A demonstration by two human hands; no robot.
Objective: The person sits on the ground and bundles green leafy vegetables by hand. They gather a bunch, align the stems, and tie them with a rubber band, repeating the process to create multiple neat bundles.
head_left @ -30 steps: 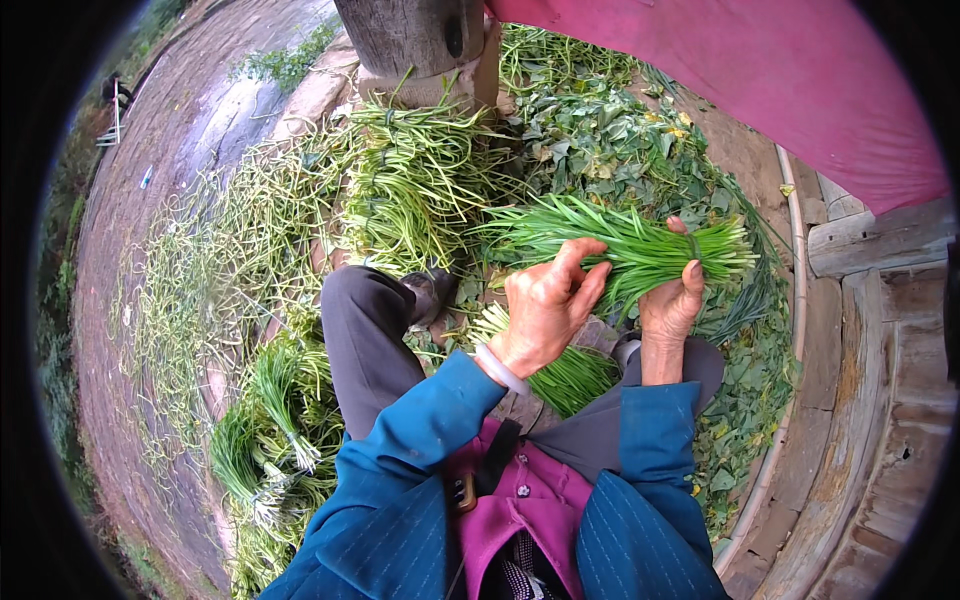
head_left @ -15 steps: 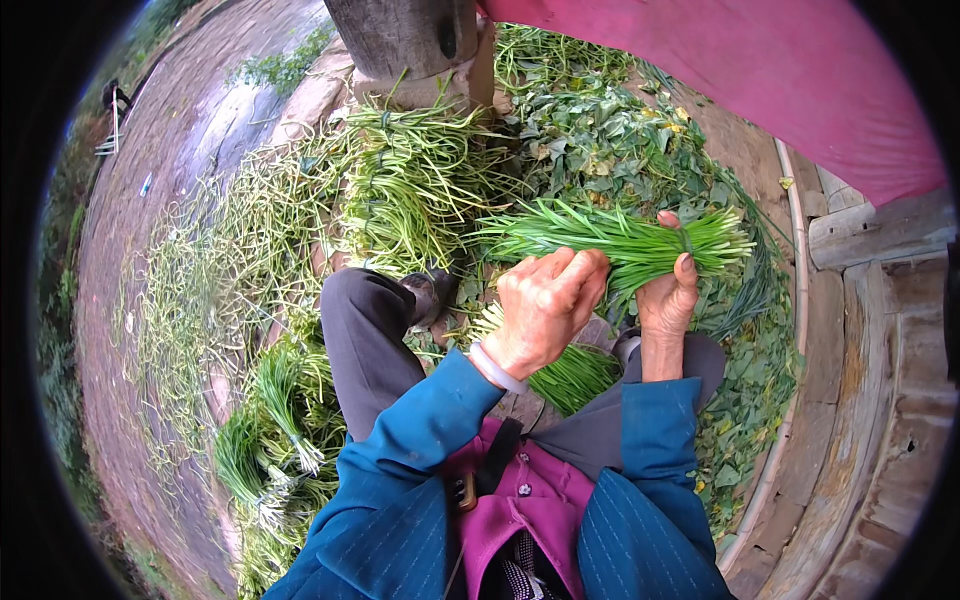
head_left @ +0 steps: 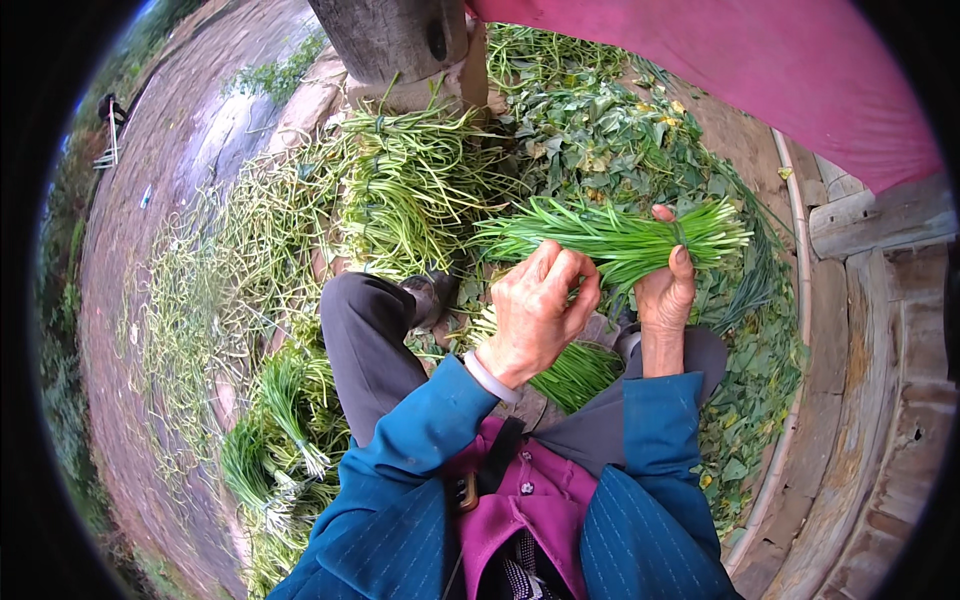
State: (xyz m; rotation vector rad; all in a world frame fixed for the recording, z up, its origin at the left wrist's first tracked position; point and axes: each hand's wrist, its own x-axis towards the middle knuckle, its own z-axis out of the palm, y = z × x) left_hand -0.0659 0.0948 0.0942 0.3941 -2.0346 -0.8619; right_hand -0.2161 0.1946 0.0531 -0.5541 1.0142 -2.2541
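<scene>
Around the held bundle lie leaves and stalks.

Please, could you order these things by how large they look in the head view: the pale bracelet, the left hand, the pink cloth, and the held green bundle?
Largest to smallest, by apparent size:
1. Pink cloth
2. Held green bundle
3. Left hand
4. Pale bracelet
</scene>
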